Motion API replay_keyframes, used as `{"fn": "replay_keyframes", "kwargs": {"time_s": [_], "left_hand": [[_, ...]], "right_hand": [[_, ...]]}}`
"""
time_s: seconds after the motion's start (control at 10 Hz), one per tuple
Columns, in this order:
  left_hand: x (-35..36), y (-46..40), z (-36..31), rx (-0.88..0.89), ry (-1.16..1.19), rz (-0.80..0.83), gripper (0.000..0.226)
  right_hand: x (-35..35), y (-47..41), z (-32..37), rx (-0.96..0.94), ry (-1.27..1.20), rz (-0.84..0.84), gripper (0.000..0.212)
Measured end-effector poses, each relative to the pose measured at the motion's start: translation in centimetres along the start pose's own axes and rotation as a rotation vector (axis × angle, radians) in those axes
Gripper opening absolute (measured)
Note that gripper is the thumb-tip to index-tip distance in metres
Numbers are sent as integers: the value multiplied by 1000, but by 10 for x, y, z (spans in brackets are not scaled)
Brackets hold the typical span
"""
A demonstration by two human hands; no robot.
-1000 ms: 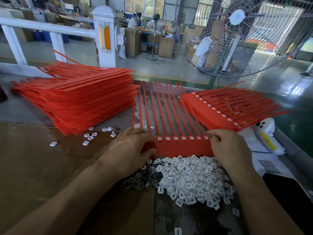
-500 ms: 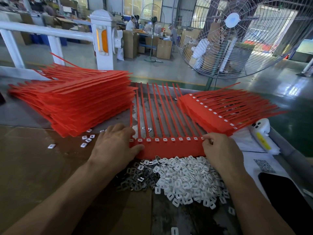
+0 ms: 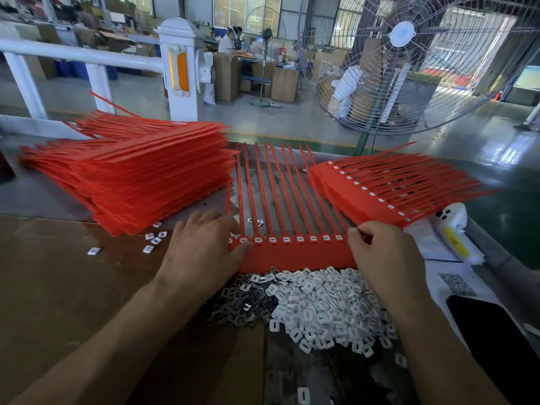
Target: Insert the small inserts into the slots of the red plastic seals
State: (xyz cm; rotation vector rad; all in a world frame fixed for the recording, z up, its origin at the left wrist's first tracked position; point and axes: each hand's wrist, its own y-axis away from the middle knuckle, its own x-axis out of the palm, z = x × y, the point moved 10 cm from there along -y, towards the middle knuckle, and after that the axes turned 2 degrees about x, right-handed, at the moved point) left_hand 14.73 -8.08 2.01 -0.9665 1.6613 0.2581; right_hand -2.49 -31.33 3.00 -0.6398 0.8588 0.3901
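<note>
A red strip of joined plastic seals [image 3: 295, 254] lies flat in front of me, its straps pointing away, with white inserts sitting in the row of slots. My left hand [image 3: 201, 249] rests on the strip's left end, thumb pressing near the leftmost slots. At the right end, my right hand [image 3: 382, 252] has its fingers curled; whether they pinch an insert is hidden. A heap of small white inserts [image 3: 324, 305], with darker metal ones to its left, lies just below the strip.
A tall stack of red seal strips [image 3: 131, 176] sits at the left, a smaller stack fitted with inserts [image 3: 388, 188] at the right. Loose inserts [image 3: 155, 239] lie by the left stack. A white device [image 3: 453, 229], a black phone [image 3: 493, 343] and a large fan [image 3: 409, 62] are on the right.
My left hand has slid left along the strip, uncovering more filled slots. My right hand stays at the right end.
</note>
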Motion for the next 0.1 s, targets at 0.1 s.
{"fn": "replay_keyframes", "kwargs": {"time_s": [0.1], "left_hand": [[-20, 19, -25, 138, 140, -87, 21]], "right_hand": [[-17, 29, 11, -40, -132, -71, 32]]}}
